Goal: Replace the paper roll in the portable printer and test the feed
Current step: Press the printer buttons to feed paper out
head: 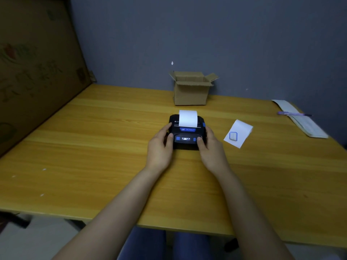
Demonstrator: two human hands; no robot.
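One printer sits on the wooden table at the centre, with one strip of white paper standing up out of its top slot. Two hands hold it: the left hand wraps its left side with the thumb on the front panel, and the right hand wraps its right side, thumb seemingly on a blue button, though the view is too dim to be sure. One open cardboard box stands at 12 o'clock from the printer. One white slip with a blue-edged item lies at 3 o'clock. Farther toward 2 o'clock, one pen rests across a long paper pad. A large cardboard sheet leans at 10 o'clock.
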